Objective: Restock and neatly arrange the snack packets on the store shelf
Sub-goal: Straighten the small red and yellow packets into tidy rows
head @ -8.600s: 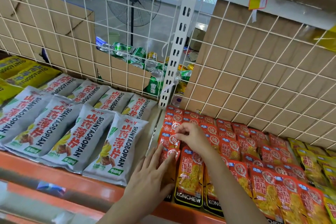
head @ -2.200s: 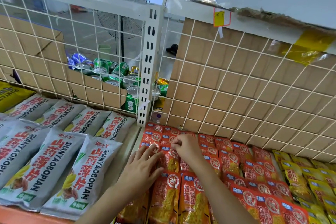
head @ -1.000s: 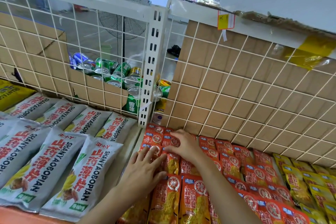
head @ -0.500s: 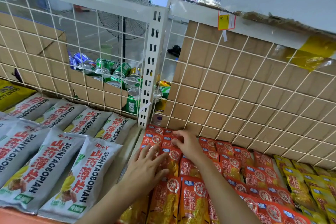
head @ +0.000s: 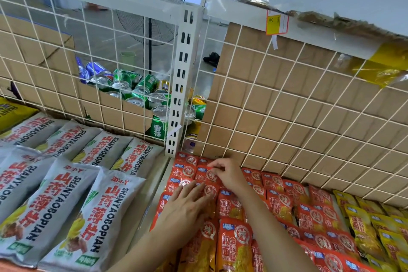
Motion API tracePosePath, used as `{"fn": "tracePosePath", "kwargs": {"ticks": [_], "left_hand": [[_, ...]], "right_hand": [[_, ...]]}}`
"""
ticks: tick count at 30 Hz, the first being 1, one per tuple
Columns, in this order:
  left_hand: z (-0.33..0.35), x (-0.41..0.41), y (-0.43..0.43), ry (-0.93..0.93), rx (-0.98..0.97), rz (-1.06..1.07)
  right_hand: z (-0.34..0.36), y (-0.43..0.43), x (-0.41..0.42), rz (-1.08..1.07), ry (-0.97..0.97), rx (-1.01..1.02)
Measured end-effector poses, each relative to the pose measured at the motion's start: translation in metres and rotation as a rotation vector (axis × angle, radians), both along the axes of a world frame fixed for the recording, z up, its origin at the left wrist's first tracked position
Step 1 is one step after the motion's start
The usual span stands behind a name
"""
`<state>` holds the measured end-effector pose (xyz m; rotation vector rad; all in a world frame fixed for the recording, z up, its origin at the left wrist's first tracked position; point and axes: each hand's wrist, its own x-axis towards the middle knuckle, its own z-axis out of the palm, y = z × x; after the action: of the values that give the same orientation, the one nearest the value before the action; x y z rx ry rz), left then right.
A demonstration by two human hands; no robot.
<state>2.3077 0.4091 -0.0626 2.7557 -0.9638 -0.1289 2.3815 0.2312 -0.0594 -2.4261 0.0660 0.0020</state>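
Note:
Red snack packets (head: 273, 203) lie in overlapping rows across the right half of the shelf, up to the wire back panel. My left hand (head: 185, 207) rests flat on the leftmost column, fingers spread over the packets. My right hand (head: 227, 174) lies farther back, its fingertips pinching the top edge of one red packet (head: 206, 175) near the back corner. Grey snack bags (head: 88, 212) fill the shelf's left half in two rows.
Yellow packets (head: 375, 225) line the right end beside the red ones. A white slotted upright (head: 181, 86) splits the wire mesh back (head: 309, 139). Behind it are cardboard, drink cans (head: 132, 88) and a standing fan (head: 150, 6). A yellow bag (head: 11, 112) sits far left.
Both hands have crept toward the back left corner of the red packet section since a second ago, staying on the packets. The view has barely shifted.

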Motion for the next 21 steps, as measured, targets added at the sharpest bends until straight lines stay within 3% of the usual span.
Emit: {"fn": "tracePosePath", "kwargs": {"ticks": [4, 8, 12, 17, 21], "left_hand": [[-0.001, 0.0, 0.0, -0.029, 0.046, 0.021], [0.003, 0.001, 0.001, 0.06, -0.021, 0.027], [-0.003, 0.001, 0.001, -0.111, -0.051, 0.008], [0.008, -0.001, 0.001, 0.071, -0.02, 0.05], [0.001, 0.001, 0.001, -0.016, -0.006, 0.03]], "right_hand": [[0.002, -0.001, -0.002, 0.002, -0.002, 0.059], [0.003, 0.0, -0.002, 0.015, 0.012, 0.088], [0.003, 0.0, -0.001, 0.021, 0.025, 0.078], [0.001, 0.0, 0.0, 0.028, 0.03, 0.04], [0.0, -0.001, 0.001, 0.031, 0.039, 0.016]]}}
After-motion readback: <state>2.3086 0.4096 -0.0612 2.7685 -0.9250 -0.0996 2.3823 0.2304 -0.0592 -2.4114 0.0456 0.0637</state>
